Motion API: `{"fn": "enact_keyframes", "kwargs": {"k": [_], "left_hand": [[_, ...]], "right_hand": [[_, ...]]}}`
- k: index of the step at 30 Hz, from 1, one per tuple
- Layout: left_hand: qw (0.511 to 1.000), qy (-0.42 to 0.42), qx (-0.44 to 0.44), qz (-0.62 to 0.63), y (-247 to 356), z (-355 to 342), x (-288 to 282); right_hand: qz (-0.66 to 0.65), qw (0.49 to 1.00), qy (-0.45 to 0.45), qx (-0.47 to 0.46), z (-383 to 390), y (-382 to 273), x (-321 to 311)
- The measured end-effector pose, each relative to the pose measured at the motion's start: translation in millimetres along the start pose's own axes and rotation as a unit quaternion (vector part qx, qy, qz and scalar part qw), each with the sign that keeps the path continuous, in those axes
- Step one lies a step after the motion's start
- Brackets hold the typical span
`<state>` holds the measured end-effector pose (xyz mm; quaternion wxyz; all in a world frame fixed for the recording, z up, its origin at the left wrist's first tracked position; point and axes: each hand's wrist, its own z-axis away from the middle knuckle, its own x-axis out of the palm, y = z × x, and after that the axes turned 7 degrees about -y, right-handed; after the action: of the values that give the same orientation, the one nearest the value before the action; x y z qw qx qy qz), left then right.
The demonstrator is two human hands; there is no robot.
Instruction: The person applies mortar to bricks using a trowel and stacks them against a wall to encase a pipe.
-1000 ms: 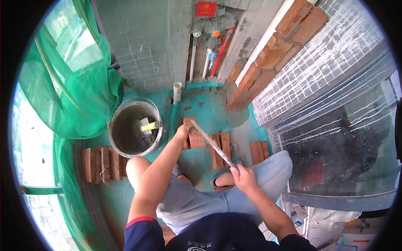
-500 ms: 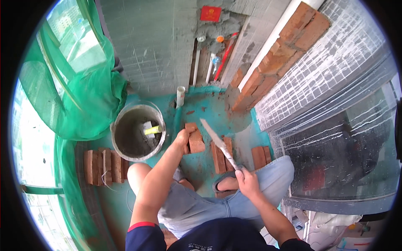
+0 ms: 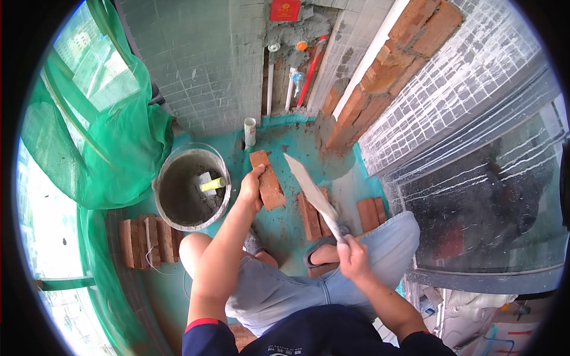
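A red brick point(image 3: 270, 185) is gripped by its left long side in my left hand point(image 3: 252, 185), held above the teal floor. My right hand point(image 3: 354, 256) is closed around the handle of a long flat-bladed brick knife point(image 3: 313, 193). Its mortar-smeared blade points up and left, apart from the brick. To the left of my left hand stands a bucket point(image 3: 157, 202) with grey mortar point(image 3: 190, 190) inside. A tool with a yellow-green handle point(image 3: 215, 185) rests in the mortar. Beyond the knife blade lie bricks point(image 3: 309, 215) on the floor, partly covered by the blade.
More bricks point(image 3: 148, 240) are lined up left of my legs, and others point(image 3: 371, 212) lie by my right knee. A white pipe point(image 3: 250, 132) rises from the floor. Brickwork point(image 3: 380, 89) runs up the right wall beside a glass door point(image 3: 475, 219). Green netting point(image 3: 119, 154) hangs on the left.
The brick in my left hand has been raised and turned, its broad face now showing. The knife has tilted, showing more of its blade. The whole view has shifted slightly.
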<state>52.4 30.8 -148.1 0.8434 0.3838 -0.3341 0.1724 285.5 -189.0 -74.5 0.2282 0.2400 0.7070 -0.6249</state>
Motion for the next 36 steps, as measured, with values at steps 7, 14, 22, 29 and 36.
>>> {"fn": "enact_keyframes", "kwargs": {"k": [7,14,22,29,36], "left_hand": [[0.997,-0.012,-0.074,0.015,-7,0,2],[0.993,-0.035,-0.109,0.015,-10,-4,-17],[0.997,0.0,-0.068,-0.034,-15,3,-1],[0.932,0.151,0.265,-0.194,-23,17,33],[0.8,0.246,0.355,-0.417,-15,26,48]], "right_hand": [[0.145,0.988,-0.061,-0.009,-8,25,-2],[0.061,0.988,0.008,-0.139,-7,20,-2],[0.049,0.997,-0.04,0.033,-5,-3,-18],[0.005,0.999,-0.03,0.011,-19,-40,0],[0.111,0.984,-0.096,0.1,-29,-13,32]]}}
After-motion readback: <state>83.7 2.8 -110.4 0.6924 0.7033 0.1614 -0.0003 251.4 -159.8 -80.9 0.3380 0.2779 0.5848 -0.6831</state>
